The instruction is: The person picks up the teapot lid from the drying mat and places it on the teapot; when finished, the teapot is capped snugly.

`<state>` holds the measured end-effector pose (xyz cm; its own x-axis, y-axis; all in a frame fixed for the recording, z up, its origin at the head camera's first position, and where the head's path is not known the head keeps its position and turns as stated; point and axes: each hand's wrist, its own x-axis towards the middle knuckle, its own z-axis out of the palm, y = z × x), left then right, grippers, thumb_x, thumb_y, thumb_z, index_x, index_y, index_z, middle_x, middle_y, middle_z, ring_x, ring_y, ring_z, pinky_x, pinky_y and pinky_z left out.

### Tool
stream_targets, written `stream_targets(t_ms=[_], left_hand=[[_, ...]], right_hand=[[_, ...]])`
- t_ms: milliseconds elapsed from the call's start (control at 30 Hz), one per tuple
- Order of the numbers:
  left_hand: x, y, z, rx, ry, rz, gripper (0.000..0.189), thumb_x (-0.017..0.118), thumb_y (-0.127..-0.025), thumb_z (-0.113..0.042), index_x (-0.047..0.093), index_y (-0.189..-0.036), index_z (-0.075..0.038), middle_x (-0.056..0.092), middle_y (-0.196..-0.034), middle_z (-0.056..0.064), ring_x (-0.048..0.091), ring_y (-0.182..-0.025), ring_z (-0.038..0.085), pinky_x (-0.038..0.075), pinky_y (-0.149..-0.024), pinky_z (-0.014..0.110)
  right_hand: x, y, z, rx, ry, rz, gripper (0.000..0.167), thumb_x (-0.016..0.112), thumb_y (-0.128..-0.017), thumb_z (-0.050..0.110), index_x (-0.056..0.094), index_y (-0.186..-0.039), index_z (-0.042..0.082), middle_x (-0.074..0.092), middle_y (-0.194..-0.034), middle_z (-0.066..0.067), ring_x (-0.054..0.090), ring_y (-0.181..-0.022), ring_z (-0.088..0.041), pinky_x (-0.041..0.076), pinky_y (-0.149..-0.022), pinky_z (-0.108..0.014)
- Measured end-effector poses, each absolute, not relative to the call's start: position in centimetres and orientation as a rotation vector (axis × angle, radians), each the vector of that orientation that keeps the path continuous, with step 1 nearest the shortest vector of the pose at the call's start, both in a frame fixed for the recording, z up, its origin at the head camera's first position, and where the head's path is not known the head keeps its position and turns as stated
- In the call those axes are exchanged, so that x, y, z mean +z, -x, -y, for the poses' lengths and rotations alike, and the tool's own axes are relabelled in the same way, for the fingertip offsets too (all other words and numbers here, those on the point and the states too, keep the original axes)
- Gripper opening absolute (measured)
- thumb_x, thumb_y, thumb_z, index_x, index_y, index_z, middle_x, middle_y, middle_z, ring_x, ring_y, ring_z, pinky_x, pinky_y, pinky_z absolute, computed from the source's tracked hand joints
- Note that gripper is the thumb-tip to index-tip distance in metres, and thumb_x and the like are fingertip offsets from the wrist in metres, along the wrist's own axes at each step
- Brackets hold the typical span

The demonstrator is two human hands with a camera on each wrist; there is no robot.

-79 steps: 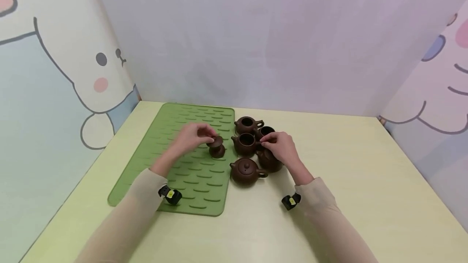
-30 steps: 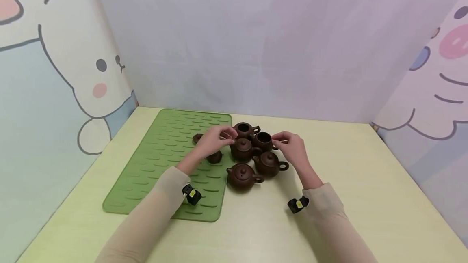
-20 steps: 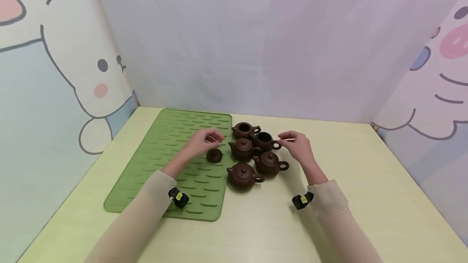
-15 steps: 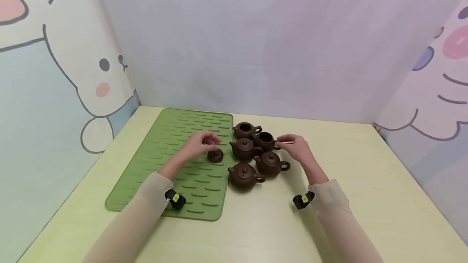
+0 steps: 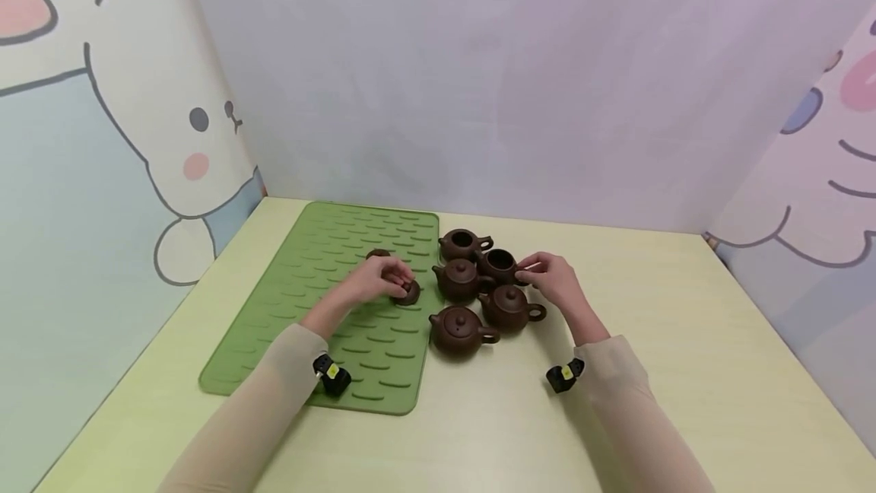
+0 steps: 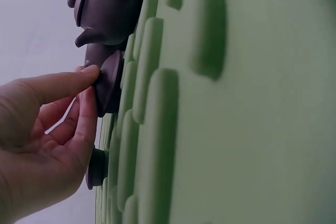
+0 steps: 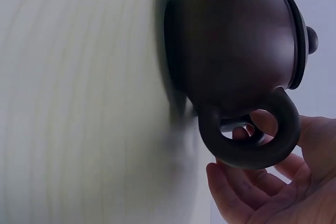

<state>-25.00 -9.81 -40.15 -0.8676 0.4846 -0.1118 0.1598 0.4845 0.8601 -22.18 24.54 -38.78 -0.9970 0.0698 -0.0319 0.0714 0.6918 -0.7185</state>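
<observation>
The left hand (image 5: 372, 280) pinches a brown lid (image 5: 410, 297) by its top. The lid sits on the green mat (image 5: 274, 341), just left of and below the middle of the frame. A second lid (image 5: 378, 253) pokes out behind that hand. The right hand (image 5: 554, 280) pinches the handle of an open teapot (image 5: 498, 272), right of the middle. The open teapot stands on the table (image 5: 493, 417). Another open one, the back teapot (image 5: 456, 247), is just up and left. Three with lids on, the middle teapot (image 5: 458, 282), the right teapot (image 5: 506, 310) and the front teapot (image 5: 455, 333), sit lower down.
</observation>
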Motion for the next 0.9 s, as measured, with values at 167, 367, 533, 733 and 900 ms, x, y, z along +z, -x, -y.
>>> stream_targets(t_ms=[167, 367, 533, 733, 900], left_hand=[[-40.3, 25.1, 9.6, 1.336, -0.531, -2.423, 0.024, 0.072, -0.089, -0.003, 0.069, -0.113, 0.000, 0.070, -0.114, 0.017, 0.067, -0.104, 0.025, 0.056, -0.091, 0.036], [-40.4, 25.2, 9.5, 1.354, -0.520, -2.465, 0.021, 0.073, -0.088, -0.003, 0.071, -0.109, -0.001, 0.072, -0.109, 0.016, 0.068, -0.097, 0.022, 0.057, -0.086, 0.034], [-39.7, 25.4, 9.4, 1.408, -0.504, -2.501, 0.022, 0.074, -0.087, -0.002, 0.071, -0.109, -0.002, 0.072, -0.107, 0.015, 0.067, -0.094, 0.020, 0.056, -0.085, 0.032], [-38.1, 25.6, 8.8, 1.428, -0.522, -2.532, 0.025, 0.073, -0.089, -0.007, 0.070, -0.114, -0.004, 0.071, -0.112, 0.015, 0.067, -0.100, 0.023, 0.057, -0.088, 0.038], [-36.8, 25.8, 8.0, 1.389, -0.565, -2.583, 0.024, 0.073, -0.090, -0.011, 0.072, -0.114, -0.008, 0.073, -0.110, 0.011, 0.068, -0.100, 0.022, 0.057, -0.086, 0.038]], right_hand=[[-39.0, 22.1, -24.7, -1.226, -0.122, -2.944, 0.023, 0.071, -0.092, 0.018, 0.074, -0.108, 0.003, 0.075, -0.104, -0.017, 0.066, -0.101, -0.032, 0.049, -0.086, -0.038], [-38.8, 22.2, -24.5, -1.241, -0.149, -2.958, 0.021, 0.072, -0.090, 0.017, 0.076, -0.104, 0.004, 0.076, -0.100, -0.014, 0.068, -0.100, -0.031, 0.049, -0.083, -0.034], [-38.5, 22.3, -24.4, -1.225, -0.159, -2.968, 0.021, 0.072, -0.090, 0.018, 0.075, -0.104, 0.003, 0.075, -0.107, -0.016, 0.068, -0.101, -0.031, 0.049, -0.080, -0.031], [-38.7, 22.4, -24.3, -1.234, -0.175, -2.976, 0.020, 0.072, -0.089, 0.017, 0.076, -0.103, 0.003, 0.075, -0.105, -0.016, 0.070, -0.103, -0.032, 0.050, -0.087, -0.037], [-39.0, 22.3, -24.2, -1.241, -0.163, -2.995, 0.020, 0.074, -0.088, 0.018, 0.077, -0.102, 0.004, 0.077, -0.100, -0.014, 0.071, -0.101, -0.031, 0.050, -0.086, -0.036]])
